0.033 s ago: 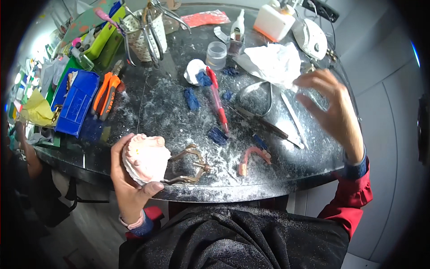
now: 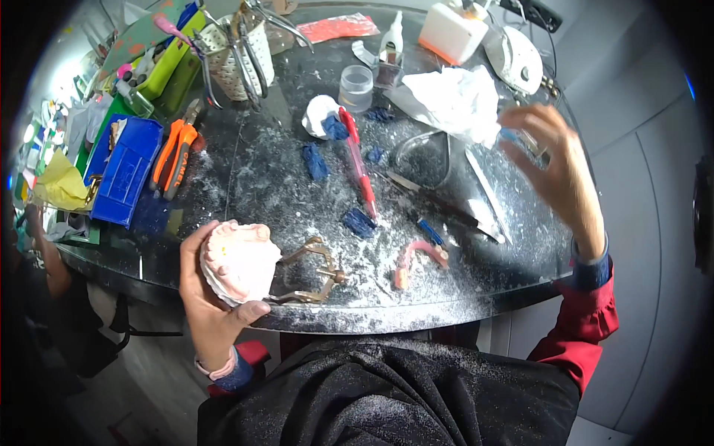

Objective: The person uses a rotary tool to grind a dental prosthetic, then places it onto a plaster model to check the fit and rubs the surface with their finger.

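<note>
My left hand (image 2: 212,320) is closed round a plaster dental model (image 2: 242,260) with pink gum and teeth, at the table's front edge. A brass hinged articulator frame (image 2: 316,275) sticks out from the model's right side. My right hand (image 2: 567,178) is raised over the right side of the table, fingers curved and apart from the thumb. A small bluish thing shows between them; the frames do not show that it is held. Just left of these fingers lies a crumpled white plastic bag (image 2: 454,100). A pink arch-shaped denture piece (image 2: 416,256) rests right of the articulator.
White powder covers the dark table (image 2: 275,171). A red pen (image 2: 359,163), blue wax scraps (image 2: 316,162), a knife (image 2: 454,209) and a clear cup (image 2: 355,89) lie mid-table. Orange-handled cutters (image 2: 175,160), a blue box (image 2: 128,171) and a basket of pliers (image 2: 236,67) stand left.
My right hand has shifted slightly up and to the right, and a bluish thing now shows between its fingers. My left hand still holds the model in nearly the same place.
</note>
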`<state>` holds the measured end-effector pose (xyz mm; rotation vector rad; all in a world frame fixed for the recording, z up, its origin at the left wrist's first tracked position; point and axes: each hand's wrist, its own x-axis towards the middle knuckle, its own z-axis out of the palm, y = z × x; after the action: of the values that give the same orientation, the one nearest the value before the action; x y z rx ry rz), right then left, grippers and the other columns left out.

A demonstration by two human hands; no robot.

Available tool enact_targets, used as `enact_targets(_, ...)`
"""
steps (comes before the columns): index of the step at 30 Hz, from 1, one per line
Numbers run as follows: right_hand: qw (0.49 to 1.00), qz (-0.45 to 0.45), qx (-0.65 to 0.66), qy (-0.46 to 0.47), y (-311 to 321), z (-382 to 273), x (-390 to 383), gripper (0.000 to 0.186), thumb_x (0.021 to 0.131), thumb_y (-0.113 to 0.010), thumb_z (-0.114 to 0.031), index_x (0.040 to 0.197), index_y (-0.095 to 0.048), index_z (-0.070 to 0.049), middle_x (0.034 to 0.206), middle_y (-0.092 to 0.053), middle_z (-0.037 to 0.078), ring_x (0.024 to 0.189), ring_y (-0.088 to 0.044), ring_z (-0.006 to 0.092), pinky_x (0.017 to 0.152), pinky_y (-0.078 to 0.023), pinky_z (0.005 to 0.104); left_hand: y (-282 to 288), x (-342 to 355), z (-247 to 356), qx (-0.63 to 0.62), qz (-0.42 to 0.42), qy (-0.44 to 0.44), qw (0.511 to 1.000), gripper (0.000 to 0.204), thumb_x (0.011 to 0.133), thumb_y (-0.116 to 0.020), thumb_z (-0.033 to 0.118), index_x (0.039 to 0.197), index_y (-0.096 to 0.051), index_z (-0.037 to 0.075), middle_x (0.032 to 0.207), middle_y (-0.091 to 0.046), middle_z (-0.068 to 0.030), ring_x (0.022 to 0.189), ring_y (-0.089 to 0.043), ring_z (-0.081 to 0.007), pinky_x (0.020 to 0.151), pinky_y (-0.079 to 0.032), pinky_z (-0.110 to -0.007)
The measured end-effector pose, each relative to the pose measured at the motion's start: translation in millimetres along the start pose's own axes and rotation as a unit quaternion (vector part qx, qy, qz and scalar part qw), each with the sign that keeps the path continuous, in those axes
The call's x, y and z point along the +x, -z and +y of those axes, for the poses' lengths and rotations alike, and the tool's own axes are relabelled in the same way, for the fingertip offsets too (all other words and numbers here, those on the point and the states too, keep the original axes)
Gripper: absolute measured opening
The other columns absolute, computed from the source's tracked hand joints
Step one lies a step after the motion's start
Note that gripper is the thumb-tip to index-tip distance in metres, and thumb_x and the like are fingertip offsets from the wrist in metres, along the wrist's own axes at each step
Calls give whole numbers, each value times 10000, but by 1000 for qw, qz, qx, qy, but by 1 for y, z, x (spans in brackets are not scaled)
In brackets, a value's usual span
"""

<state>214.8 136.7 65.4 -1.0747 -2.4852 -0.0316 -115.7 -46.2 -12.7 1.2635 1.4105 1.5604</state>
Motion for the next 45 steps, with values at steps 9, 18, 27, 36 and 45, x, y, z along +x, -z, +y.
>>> enact_targets(9,966,44,-152,-204,-40,150,-34,395,875,-551,-277,1142,-556,14,1130,-557,191,1007,-553,350,870,-440,389,21,3,-11,271,9,-33,962,788,540,-837,62,1217,-447,-42,1223,-472,-143,1114,-490,-241,965,-406,-362)
enact_targets(18,959,101,-260,-55,-64,157,-31,339,894,-534,-181,1223,-498,-109,1048,-599,130,905,-605,279,725,-478,366,-45,-40,39,297,-223,-223,901,393,737,-747,163,1030,-583,-42,1066,-535,-169,814,-598,-194,670,-539,-290)
enact_targets(27,937,321,-140,-5,-32,127,-18,377,722,-598,-12,1077,-472,0,751,-611,188,622,-593,361,597,-454,435,-135,-5,17,295,-167,11,941,331,638,-783,4,919,-611,-23,1029,-518,-106,687,-559,-77,515,-550,-180)
enact_targets(36,938,296,-166,-72,-29,78,-26,289,929,-519,-189,1216,-546,-164,825,-626,55,652,-583,103,551,-445,241,-131,8,15,215,-172,-163,948,282,614,-795,-26,832,-619,10,730,-602,-67,631,-598,-118,501,-475,-205)
enact_targets(45,970,234,-64,-1,-36,68,-31,236,922,-534,-161,1105,-565,-16,769,-619,70,611,-528,92,542,-406,221,-134,8,26,80,-171,-122,974,381,607,-811,-25,925,-603,-1,812,-572,-101,648,-594,-114,524,-514,-219)
